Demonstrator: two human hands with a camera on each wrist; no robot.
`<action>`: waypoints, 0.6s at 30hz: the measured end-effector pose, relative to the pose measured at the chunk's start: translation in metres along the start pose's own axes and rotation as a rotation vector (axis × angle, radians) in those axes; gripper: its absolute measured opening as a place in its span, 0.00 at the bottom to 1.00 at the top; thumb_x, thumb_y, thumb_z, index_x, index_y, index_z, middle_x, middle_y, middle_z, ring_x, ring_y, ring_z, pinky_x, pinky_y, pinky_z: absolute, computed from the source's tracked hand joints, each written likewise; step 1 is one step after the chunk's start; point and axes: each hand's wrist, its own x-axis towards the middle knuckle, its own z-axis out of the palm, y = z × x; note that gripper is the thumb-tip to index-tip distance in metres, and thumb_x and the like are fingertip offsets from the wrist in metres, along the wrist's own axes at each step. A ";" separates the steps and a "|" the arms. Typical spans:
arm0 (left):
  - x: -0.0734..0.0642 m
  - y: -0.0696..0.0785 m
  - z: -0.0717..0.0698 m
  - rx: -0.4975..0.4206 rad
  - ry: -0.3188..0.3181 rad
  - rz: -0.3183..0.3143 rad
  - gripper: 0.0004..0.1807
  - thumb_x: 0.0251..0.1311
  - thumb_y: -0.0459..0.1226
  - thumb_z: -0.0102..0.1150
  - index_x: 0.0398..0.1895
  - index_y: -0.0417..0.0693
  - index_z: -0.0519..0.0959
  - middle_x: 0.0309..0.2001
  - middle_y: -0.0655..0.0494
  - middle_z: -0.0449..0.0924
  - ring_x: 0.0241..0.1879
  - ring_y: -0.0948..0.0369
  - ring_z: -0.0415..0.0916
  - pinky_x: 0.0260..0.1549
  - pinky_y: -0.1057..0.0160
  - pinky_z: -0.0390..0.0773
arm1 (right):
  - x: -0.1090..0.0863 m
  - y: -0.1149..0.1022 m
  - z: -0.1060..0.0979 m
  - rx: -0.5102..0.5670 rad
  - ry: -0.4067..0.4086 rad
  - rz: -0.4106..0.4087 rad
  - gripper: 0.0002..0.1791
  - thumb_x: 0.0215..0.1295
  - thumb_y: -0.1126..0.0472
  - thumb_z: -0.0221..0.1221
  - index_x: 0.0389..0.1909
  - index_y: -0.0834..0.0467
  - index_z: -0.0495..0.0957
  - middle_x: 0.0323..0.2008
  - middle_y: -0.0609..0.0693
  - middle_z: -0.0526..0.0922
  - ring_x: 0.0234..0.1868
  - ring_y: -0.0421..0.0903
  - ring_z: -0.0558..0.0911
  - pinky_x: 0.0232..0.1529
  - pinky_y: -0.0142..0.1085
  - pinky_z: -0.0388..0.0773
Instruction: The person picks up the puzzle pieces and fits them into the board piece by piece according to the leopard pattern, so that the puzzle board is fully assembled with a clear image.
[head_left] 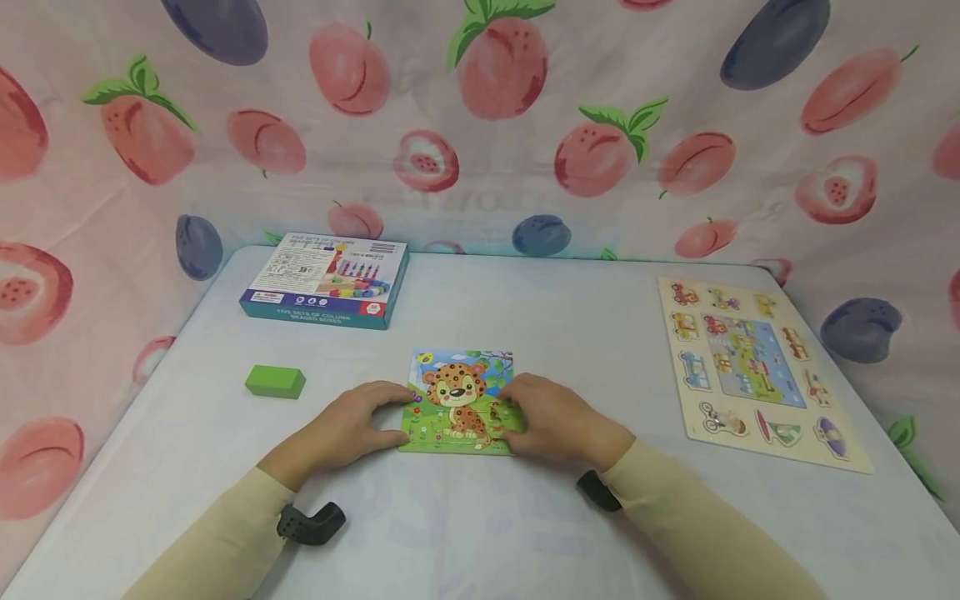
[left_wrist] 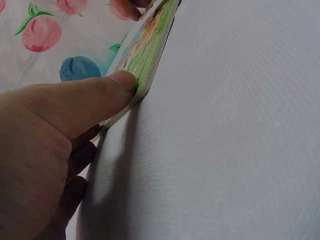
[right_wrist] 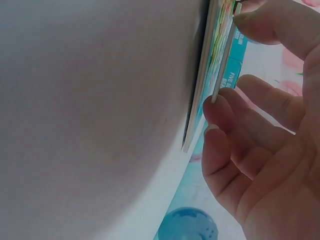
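A jigsaw puzzle (head_left: 453,417) with a spotted leopard cub on green grass lies flat at the middle of the table. My left hand (head_left: 352,425) grips its left edge; in the left wrist view the thumb presses on top of the frame near a corner. At the right side is my right hand (head_left: 555,421), pinching a thin puzzle piece (right_wrist: 226,60) between thumb and fingers. That piece stands slightly off the puzzle's surface, nearly parallel to it, in the right wrist view. From above, the right fingers partly cover it.
A green block (head_left: 275,382) lies to the left. Behind it is a flat toy box (head_left: 322,283) labelled as beaded column sets. On the right lies a wooden vehicle puzzle board (head_left: 682,400). A fruit-print cloth (head_left: 465,200) hangs behind the white table.
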 end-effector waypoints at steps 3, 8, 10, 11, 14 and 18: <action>0.000 0.000 0.000 0.002 0.004 0.002 0.29 0.58 0.41 0.71 0.63 0.48 0.77 0.64 0.50 0.74 0.67 0.47 0.66 0.66 0.44 0.66 | 0.003 -0.001 0.002 -0.007 0.000 -0.014 0.24 0.57 0.57 0.67 0.53 0.64 0.78 0.49 0.54 0.80 0.48 0.49 0.78 0.51 0.44 0.79; -0.001 -0.001 0.000 0.010 0.008 0.019 0.28 0.59 0.41 0.71 0.63 0.48 0.77 0.64 0.49 0.74 0.67 0.46 0.66 0.66 0.43 0.66 | 0.005 -0.003 0.005 -0.012 -0.007 -0.027 0.24 0.56 0.58 0.67 0.52 0.65 0.78 0.48 0.54 0.80 0.47 0.49 0.78 0.50 0.43 0.79; -0.001 -0.001 0.000 0.008 0.007 0.013 0.28 0.59 0.41 0.71 0.63 0.48 0.77 0.64 0.49 0.74 0.67 0.46 0.66 0.66 0.43 0.66 | 0.006 -0.004 0.005 -0.013 -0.012 -0.026 0.24 0.55 0.58 0.67 0.52 0.65 0.79 0.48 0.53 0.79 0.46 0.48 0.77 0.48 0.42 0.79; -0.001 -0.001 0.000 0.007 0.006 0.009 0.28 0.59 0.41 0.71 0.63 0.48 0.77 0.64 0.49 0.74 0.67 0.47 0.66 0.66 0.43 0.66 | 0.006 -0.005 0.006 -0.015 -0.015 -0.026 0.24 0.55 0.58 0.67 0.52 0.65 0.79 0.48 0.53 0.79 0.46 0.48 0.77 0.48 0.42 0.79; -0.001 -0.001 0.000 0.009 0.007 0.009 0.29 0.58 0.41 0.71 0.64 0.49 0.77 0.64 0.50 0.74 0.68 0.47 0.66 0.66 0.44 0.66 | 0.006 -0.007 0.006 -0.023 -0.020 -0.024 0.24 0.56 0.58 0.68 0.52 0.65 0.79 0.48 0.54 0.80 0.48 0.49 0.78 0.50 0.42 0.79; -0.001 -0.002 0.000 0.010 0.012 0.019 0.28 0.58 0.41 0.71 0.63 0.48 0.77 0.64 0.49 0.75 0.67 0.46 0.66 0.66 0.43 0.66 | 0.007 -0.009 0.005 -0.018 -0.027 -0.018 0.25 0.58 0.57 0.69 0.53 0.66 0.78 0.51 0.55 0.80 0.53 0.52 0.78 0.55 0.44 0.78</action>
